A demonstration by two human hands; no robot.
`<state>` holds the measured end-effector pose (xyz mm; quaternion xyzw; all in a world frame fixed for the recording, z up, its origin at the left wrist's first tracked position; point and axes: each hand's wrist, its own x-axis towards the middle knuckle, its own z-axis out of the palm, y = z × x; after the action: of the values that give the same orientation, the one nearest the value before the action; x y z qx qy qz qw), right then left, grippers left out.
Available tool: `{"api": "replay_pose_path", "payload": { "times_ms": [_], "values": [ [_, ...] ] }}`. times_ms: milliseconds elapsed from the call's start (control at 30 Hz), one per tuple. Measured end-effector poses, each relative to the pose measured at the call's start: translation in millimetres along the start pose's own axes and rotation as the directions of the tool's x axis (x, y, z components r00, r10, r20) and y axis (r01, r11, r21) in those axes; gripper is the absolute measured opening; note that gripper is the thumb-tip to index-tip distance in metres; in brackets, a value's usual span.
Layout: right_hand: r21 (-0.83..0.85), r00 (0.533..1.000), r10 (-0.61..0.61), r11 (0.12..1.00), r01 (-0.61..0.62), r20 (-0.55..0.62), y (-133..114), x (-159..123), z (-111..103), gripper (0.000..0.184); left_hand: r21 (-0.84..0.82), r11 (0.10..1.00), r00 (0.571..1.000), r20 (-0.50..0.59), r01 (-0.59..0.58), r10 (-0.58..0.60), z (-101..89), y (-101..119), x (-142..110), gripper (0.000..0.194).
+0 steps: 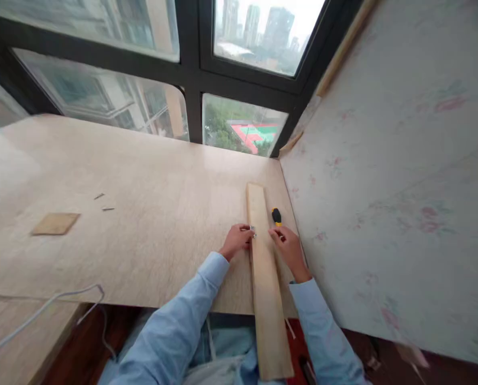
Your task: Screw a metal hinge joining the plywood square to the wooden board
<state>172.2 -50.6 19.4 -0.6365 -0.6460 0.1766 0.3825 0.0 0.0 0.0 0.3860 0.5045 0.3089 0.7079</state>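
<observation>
Board (267, 291): overhangs the tabletop (162, 230); likely light, stiff; best gripped along both long sides.
Left hand (239, 239): fingers pinch a metal piece (253, 230) at the board's edge.
Right hand (287, 244): fingers bunched; cannot tell on what.

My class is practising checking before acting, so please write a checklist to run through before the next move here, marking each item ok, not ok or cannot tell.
1. Wooden board wholly on the worktop: not ok; its near end juts past the front edge.
2. Small metal piece steadied: ok; the left hand has its fingertips on it at the board's left edge.
3. Right hand holding something: cannot tell; its fingers are curled and too small to read.
4. Black-and-yellow tool within reach: ok, it seems; it lies just beyond the right hand.
5. Cable away from the board: ok; it lies far left.
</observation>
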Motion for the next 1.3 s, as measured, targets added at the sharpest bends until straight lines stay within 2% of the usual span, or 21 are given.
{"api": "replay_pose_path", "payload": {
  "times_ms": [67, 133, 167, 267, 367, 433, 567, 600, 667, 733, 767, 833, 933, 1100, 1300],
  "values": [
    [-0.080, 0.987, 0.070, 0.993, -0.082, -0.145, 12.9, 4.1, -9.1, 0.031, 0.010, 1.000, 1.000, -0.001, -0.003, 0.003, -0.7, 1.0, 0.4, 0.018],
    [-0.105, 0.967, 0.149, 0.979, -0.174, -0.209, 23.8, 10.1, -15.4, 0.030, 0.012, 1.000, 1.000, -0.004, -0.001, 0.001, -1.2, 2.1, 0.5, 0.017],
    [-0.112, 0.958, 0.199, 0.968, -0.225, -0.208, 28.1, 14.0, -16.9, 0.030, 0.010, 1.000, 1.000, -0.006, 0.003, -0.003, -1.4, 2.7, 0.4, 0.016],
    [-0.008, 0.929, 0.356, 0.933, -0.359, -0.097, 35.5, 27.5, -15.1, 0.026, -0.004, 1.000, 1.000, -0.012, 0.016, -0.016, -1.1, 4.6, -0.7, 0.015],
    [0.140, 0.904, 0.426, 0.898, -0.418, -0.031, 35.6, 37.2, -9.1, 0.017, -0.014, 1.000, 1.000, -0.018, 0.010, -0.010, -0.2, 6.4, -2.5, 0.014],
    [0.213, 0.898, 0.441, 0.878, -0.428, -0.013, 32.2, 37.9, -7.0, 0.018, -0.012, 1.000, 1.000, -0.024, 0.003, -0.004, 0.6, 7.0, -3.2, 0.015],
    [0.426, 0.904, 0.424, 0.809, -0.406, 0.055, 17.8, 26.5, -14.2, 0.036, 0.008, 1.000, 0.999, -0.037, -0.001, 0.001, 1.4, 5.8, -2.0, 0.018],
    [0.526, 0.912, 0.403, 0.762, -0.378, 0.072, 12.6, 22.6, -18.2, 0.037, 0.011, 1.000, 0.999, -0.037, -0.006, 0.006, 1.4, 5.2, -1.3, 0.018],
    [0.732, 0.931, 0.351, 0.609, -0.305, 0.096, 1.1, 15.9, -27.1, 0.037, 0.013, 1.000, 0.999, -0.030, -0.014, 0.014, 1.0, 4.2, 0.0, 0.017],
    [0.844, 0.942, 0.324, 0.477, -0.245, 0.090, -10.9, 12.0, -35.4, 0.036, 0.023, 0.999, 0.999, -0.022, -0.022, 0.022, 0.5, 3.9, 0.9, 0.015],
    [0.859, 0.942, 0.327, 0.461, -0.225, 0.072, -16.6, 11.2, -38.7, 0.035, 0.030, 0.999, 0.999, -0.022, -0.023, 0.024, 0.3, 4.0, 1.1, 0.014],
    [0.855, 0.942, 0.336, 0.484, -0.188, 0.017, -26.6, 11.1, -43.1, 0.034, 0.038, 0.999, 0.999, -0.023, -0.025, 0.026, 0.2, 4.9, 1.2, 0.014],
    [0.814, 0.950, 0.301, 0.571, -0.110, -0.082, -37.8, 11.8, -43.2, 0.033, 0.033, 0.999, 1.000, -0.025, -0.019, 0.019, 0.7, 6.3, 0.8, 0.013],
    [0.699, 0.961, 0.139, 0.712, 0.069, -0.237, -51.7, 10.6, -29.5, 0.026, 0.013, 1.000, 1.000, -0.031, 0.004, -0.003, 1.9, 7.8, -1.2, 0.012],
    [0.665, 0.986, 0.011, 0.739, 0.103, -0.165, -58.4, 16.5, -17.7, 0.025, 0.003, 1.000, 0.999, -0.037, 0.007, -0.007, 3.7, 10.2, -4.4, 0.013]
  ]
}}
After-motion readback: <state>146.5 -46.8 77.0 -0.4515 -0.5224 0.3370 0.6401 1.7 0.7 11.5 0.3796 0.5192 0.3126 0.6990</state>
